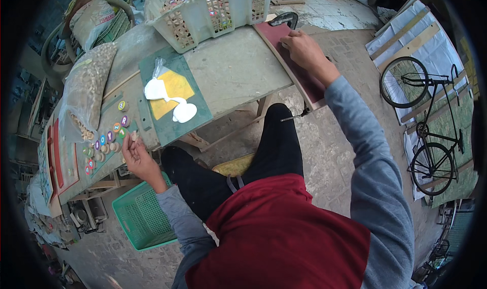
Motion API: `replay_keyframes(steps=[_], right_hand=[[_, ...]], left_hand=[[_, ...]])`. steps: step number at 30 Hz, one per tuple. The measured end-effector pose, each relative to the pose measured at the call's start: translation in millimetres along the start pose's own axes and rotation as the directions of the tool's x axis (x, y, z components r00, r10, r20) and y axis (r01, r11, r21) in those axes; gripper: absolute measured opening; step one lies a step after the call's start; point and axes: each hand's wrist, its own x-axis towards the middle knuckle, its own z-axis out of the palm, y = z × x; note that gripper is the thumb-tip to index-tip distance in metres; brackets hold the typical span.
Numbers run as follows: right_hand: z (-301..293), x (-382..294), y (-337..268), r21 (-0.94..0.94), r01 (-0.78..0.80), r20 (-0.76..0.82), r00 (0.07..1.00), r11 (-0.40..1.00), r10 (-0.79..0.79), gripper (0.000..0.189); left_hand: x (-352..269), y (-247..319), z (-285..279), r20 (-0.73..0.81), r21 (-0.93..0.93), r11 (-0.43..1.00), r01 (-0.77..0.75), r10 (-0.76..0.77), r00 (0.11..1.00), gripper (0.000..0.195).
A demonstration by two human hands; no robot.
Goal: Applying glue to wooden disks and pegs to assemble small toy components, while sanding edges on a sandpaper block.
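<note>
My left hand (141, 163) pinches a small wooden piece (134, 135) between thumb and fingers at the table's front edge. Beside it stand several short round wooden pegs with coloured letter tops, among them a purple one (124, 121) and an orange one (116, 127). My right hand (306, 52) is lowered onto a long board faced with dark red sandpaper-like sheet (276, 34). Its fingers are curled together, and whatever may be under them is hidden. A black clamp (285, 19) grips the board's far end. White glue-like paste (185, 112) lies on a green mat (198, 108), near a plastic bag (159, 66).
A pale plastic crate (237, 9) full of letter-topped pegs stands at the back of the table (228, 72). A clear sack (85, 87) of wooden pieces leans at left. Below is a green basket (131, 228). A clamp handle (295, 116) juts out near my knee. A bicycle (428, 123) stands right.
</note>
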Motion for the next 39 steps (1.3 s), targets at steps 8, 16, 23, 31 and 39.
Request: replay_keyframes(steps=[8,16,23,31,39], right_hand=[[-44.2,-76.7,-41.7,0.096,-0.038,0.063,0.997,0.995,0.032,0.026],[-16.8,16.6,-23.6,0.245,-0.044,0.010,0.999,0.969,0.043,0.030],[-37.9,-50.8,-121.7,0.836,-0.312,0.347,0.938,-0.452,-0.005,0.038],[2.9,-79.3,-180.7,0.399,-0.339,0.333,0.919,-0.852,-0.210,0.037],[6.3,-75.4,-190.6,0.571,-0.343,0.375,0.917,-0.746,-0.135,0.035]], left_hand=[[-13.6,16.1,-11.8,-0.018,-0.092,0.995,0.032,-0.033,0.999,0.031],[-58.1,87.1,14.5,0.219,-0.205,0.979,0.021,0.025,0.975,0.026],[-74.0,116.5,35.6,0.403,-0.399,0.868,0.296,-0.124,0.907,0.025],[-68.9,117.2,52.6,0.432,-0.407,0.896,0.176,0.019,0.901,0.029],[-54.6,99.6,37.0,0.287,-0.150,0.982,0.114,-0.067,0.956,0.026]])
